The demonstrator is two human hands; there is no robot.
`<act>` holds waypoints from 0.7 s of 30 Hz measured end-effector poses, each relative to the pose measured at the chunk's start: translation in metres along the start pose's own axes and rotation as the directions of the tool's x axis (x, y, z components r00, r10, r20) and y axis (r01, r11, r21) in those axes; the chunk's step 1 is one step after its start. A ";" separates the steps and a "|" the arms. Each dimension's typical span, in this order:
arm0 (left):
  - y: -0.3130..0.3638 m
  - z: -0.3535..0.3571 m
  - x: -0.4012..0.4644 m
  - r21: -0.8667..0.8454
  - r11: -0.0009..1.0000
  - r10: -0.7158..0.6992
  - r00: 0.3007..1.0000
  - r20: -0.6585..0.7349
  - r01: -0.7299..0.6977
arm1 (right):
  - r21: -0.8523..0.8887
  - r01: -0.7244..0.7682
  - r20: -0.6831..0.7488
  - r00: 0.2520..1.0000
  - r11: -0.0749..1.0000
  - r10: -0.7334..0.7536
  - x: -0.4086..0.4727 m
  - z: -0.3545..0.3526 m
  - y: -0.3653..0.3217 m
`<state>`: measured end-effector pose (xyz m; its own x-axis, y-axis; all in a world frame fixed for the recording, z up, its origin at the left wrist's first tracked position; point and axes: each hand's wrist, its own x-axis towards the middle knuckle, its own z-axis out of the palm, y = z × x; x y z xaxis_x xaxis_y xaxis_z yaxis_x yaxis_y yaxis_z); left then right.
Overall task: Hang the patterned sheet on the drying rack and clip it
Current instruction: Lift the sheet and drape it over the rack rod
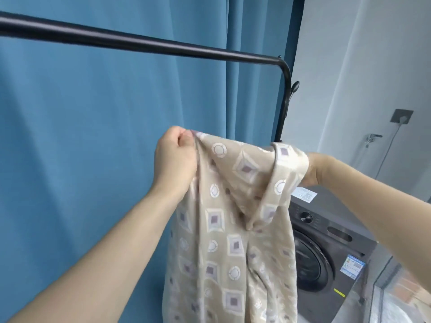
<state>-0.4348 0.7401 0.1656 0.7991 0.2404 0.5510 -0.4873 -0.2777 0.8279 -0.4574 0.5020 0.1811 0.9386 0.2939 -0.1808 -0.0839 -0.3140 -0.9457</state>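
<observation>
Sheet point(233, 206) held below rail point(140, 44), not hung; left hand point(175, 157) and right hand point(312, 170) each pinch its top edge. Hanging, clipping remain.

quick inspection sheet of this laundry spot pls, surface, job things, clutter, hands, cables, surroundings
surface: nothing seen; no table or floor in view.
job's things: sheet held up below the rack bar, not yet over it; it hangs down bunched. Black knob on the rack's post; no clips seen.
clutter: nothing seen.
grippers: left hand pinches the sheet's top edge; right hand grips the other end, mostly hidden by cloth.
cables: white cord runs down from the wall socket.
surroundings: blue curtain behind the rack, dark washer to the right, tap on the white wall.
</observation>
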 end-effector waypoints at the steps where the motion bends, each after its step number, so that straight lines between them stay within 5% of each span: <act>1: 0.011 0.000 0.004 -0.013 0.999 0.031 0.999 -0.011 -0.031 | -0.097 -0.071 0.179 0.980 0.993 0.088 0.000 0.005 0.004; 3: 0.025 0.000 0.006 -0.056 0.996 0.068 0.997 0.027 -0.067 | -0.298 -0.145 0.375 0.891 0.943 0.256 0.006 0.013 0.015; 6: 0.029 -0.001 -0.004 -0.055 0.996 0.081 0.977 0.195 -0.072 | -0.433 -0.074 0.467 0.834 0.898 0.294 0.011 0.024 0.020; 10: 0.014 -0.013 -0.011 0.047 0.992 0.106 0.974 0.199 -0.118 | -0.327 -0.102 0.666 0.680 0.939 0.306 0.012 0.010 0.021; 12: 0.008 -0.020 -0.009 -0.094 0.994 -0.031 0.985 0.170 0.048 | -0.017 -0.169 0.675 0.725 0.985 0.136 0.012 -0.010 0.023; 14: 0.003 -0.022 -0.006 -0.185 0.971 -0.122 0.978 0.167 0.152 | 0.267 -0.195 0.530 0.847 0.944 0.025 0.020 -0.020 0.026; 16: 0.004 -0.020 -0.006 -0.202 0.966 -0.126 0.977 0.172 0.161 | 0.184 -0.131 0.322 0.945 0.974 0.066 0.036 -0.011 0.034; 21: 0.007 -0.016 -0.008 -0.219 0.966 -0.100 0.980 0.175 0.137 | -0.187 0.054 0.187 0.982 0.981 -0.019 0.061 0.051 0.039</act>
<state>-0.4504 0.7511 0.1689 0.8928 0.1008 0.4391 -0.4382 -0.0320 0.8983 -0.4202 0.5541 0.1193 0.8607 0.4635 -0.2106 0.0313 -0.4610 -0.8868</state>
